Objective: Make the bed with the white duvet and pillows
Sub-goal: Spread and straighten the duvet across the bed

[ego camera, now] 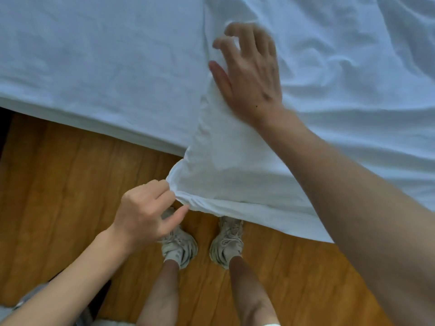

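Observation:
The white duvet [341, 78] lies wrinkled over the right part of the bed, and its corner [211, 180] hangs past the mattress edge over the floor. My left hand [146, 212] pinches that corner at its lowest tip, fingers closed on the fabric. Along the duvet's left edge, my right hand [249, 71] rests flat on top of the bed with its fingers spread and slightly curled, gripping nothing. The bare white sheet [94, 55] covers the left part of the mattress. No pillows are in view.
A wooden floor [58, 196] runs below the mattress edge. My two feet in pale sneakers [202, 245] stand close to the bed, directly under the hanging duvet corner. A grey cloth [30, 300] shows at the lower left.

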The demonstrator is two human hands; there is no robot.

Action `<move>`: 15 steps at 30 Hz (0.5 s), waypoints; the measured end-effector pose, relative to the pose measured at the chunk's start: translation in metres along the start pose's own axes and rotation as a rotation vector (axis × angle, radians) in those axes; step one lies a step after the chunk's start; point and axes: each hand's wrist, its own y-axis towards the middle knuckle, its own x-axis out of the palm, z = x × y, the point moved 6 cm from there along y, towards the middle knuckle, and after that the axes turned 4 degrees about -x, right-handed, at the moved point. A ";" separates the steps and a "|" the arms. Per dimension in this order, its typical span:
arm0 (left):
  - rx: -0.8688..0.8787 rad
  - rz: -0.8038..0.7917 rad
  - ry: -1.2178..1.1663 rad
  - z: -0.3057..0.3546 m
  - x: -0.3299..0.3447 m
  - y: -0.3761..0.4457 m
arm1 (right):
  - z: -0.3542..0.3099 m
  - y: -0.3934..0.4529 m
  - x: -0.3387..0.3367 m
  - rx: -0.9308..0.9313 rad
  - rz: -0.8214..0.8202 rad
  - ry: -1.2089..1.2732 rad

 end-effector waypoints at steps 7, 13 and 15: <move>0.039 -0.384 0.144 -0.022 0.049 0.005 | -0.025 -0.106 -0.012 0.071 -0.076 0.174; 0.089 -0.281 0.136 -0.031 0.070 0.002 | -0.025 -0.141 -0.004 0.137 -0.142 0.189; 0.121 -0.212 0.165 -0.031 0.066 -0.005 | -0.024 -0.139 -0.004 0.152 -0.132 0.190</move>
